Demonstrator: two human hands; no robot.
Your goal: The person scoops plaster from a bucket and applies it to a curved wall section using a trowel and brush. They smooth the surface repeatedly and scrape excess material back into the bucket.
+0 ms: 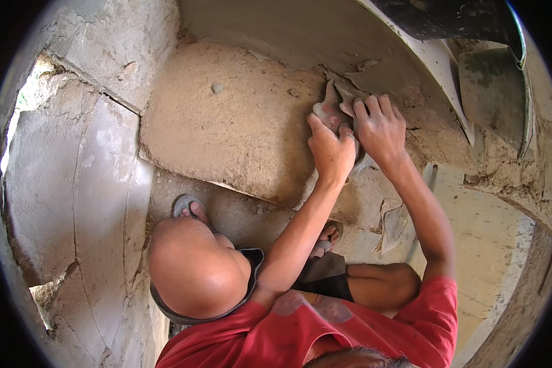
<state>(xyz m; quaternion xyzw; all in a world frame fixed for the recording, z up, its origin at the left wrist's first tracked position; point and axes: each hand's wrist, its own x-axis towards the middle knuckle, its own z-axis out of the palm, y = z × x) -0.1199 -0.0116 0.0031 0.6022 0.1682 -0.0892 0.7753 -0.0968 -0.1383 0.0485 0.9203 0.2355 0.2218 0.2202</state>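
My left hand grips a mud-coated grey flat piece with reddish patches, its fingers around the piece's lower part; I cannot make out exactly what it is. Close beside it, my right hand has its fingers curled onto the right side of the same piece. Both hands are at the right end of a rough, dusty earthen slab, against the foot of a grey plastered face that rises behind it. Part of the piece is hidden under my fingers.
Cracked grey panels with gaps stand at the left. My sandalled feet are below the slab's edge. At the upper right are a curved board, a dark sheet and a grey plate. A pale board lies at the right.
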